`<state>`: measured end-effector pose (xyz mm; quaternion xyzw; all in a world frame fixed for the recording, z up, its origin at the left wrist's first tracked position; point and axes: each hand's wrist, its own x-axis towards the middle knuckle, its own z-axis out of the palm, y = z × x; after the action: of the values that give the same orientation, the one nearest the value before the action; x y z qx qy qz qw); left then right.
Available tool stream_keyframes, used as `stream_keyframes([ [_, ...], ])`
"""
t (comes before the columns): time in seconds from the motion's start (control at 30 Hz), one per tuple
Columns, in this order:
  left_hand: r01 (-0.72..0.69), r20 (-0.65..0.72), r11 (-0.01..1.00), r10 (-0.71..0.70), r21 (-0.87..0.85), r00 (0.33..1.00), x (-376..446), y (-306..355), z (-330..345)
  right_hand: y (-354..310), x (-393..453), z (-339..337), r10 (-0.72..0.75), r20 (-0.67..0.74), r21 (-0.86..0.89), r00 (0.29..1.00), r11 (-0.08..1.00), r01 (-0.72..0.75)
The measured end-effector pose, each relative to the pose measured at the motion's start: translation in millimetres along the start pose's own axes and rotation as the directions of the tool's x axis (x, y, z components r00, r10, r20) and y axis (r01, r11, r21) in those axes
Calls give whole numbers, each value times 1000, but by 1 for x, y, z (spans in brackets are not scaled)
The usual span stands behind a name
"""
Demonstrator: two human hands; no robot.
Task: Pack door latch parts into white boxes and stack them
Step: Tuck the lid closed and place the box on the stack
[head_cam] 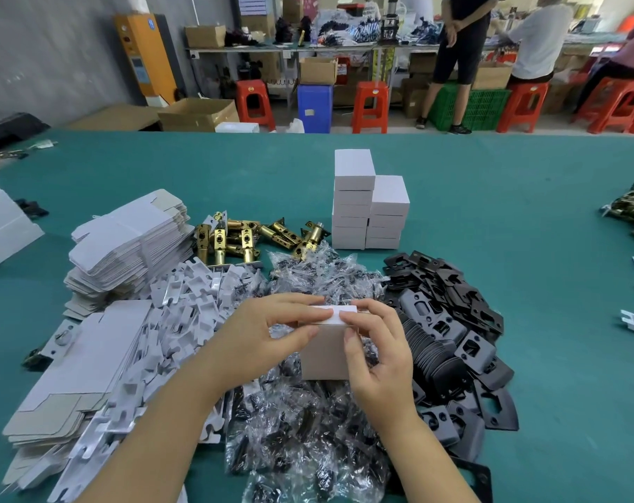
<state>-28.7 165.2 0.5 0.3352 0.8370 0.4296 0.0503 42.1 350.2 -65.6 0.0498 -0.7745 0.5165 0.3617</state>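
I hold a small white box [326, 348] upright above the piles, between both hands. My left hand [268, 335] grips its left side, thumb on the front and fingers along the top flap. My right hand [379, 350] grips the right side, fingertips pressing the top flap down. Two stacks of closed white boxes [368, 208] stand side by side further back on the green table [526, 212]. Brass latch bolts [250, 237] lie left of the stacks. Bagged screws [319, 412], black strike plates [453, 321] and white cardboard inserts [192, 303] lie heaped around my hands.
Flat unfolded box blanks [126, 241] are piled at the left, with more [79, 372] nearer me. More brass latches [631, 212] sit at the right edge. Beyond the table stand red stools [369, 107], cartons and people at a workbench.
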Motion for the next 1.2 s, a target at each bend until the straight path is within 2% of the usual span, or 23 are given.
stream_keyframes([
  [0.17, -69, -34, 990, 74, 122, 997, -3, 0, 14, 1, 1, -1, 25, -12, -2, 1000, 1000, -25],
  [0.37, -29, -16, 978, 33, 206, 999, -6, 6, 16, 1, 1, -1, 41, -33, -6, 999, 999, -41],
  [0.4, 18, 0, 981, -18, 193, 1000, -6, 7, 18, 1, 2, -2, 41, -38, -12, 998, 999, -42],
  [0.47, 162, 26, 985, -164, 58, 986, -7, 8, 20, 0, 2, -3, 60, -42, -13, 997, 998, -61],
  [0.53, 223, 2, 974, -223, -39, 975, -7, 9, 21, -4, 3, -4, 75, -50, 2, 996, 997, -75],
  [0.6, 204, -37, 978, -206, -36, 978, -8, 15, 20, -9, 6, -6, 83, -99, 28, 992, 996, -81],
  [0.67, 105, -117, 994, -107, -23, 987, -9, 26, 20, -15, 13, -13, 181, -175, 122, 968, 979, -161],
  [0.73, -80, -233, 992, 101, 97, 967, -7, 34, 18, -21, 23, -25, 415, -144, 312, 898, 881, -357],
  [0.8, -241, -283, 924, 327, 297, 902, -3, 39, 17, -26, 33, -36, 635, 81, 470, 768, 656, -591],
  [0.87, -293, -280, 851, 438, 436, 854, 5, 40, 20, -33, 38, -42, 681, 336, 570, 651, 403, -716],
  [0.9, -302, -276, 832, 461, 466, 843, 9, 39, 24, -36, 41, -43, 655, 403, 587, 639, 350, -730],
  [0.97, -322, -262, 823, 477, 467, 839, 15, 38, 35, -39, 47, -45, 640, 387, 592, 664, 380, -711],
  [1.03, -340, -245, 830, 477, 443, 844, 22, 36, 46, -37, 56, -45, 690, 302, 588, 658, 408, -698],
  [1.1, -301, -264, 877, 412, 373, 872, 30, 34, 55, -31, 67, -46, 732, 244, 579, 636, 417, -701],
  [1.2, -56, -364, 972, 138, 227, 921, 40, 25, 63, -19, 90, -49, 776, 102, 573, 622, 466, -674],
])
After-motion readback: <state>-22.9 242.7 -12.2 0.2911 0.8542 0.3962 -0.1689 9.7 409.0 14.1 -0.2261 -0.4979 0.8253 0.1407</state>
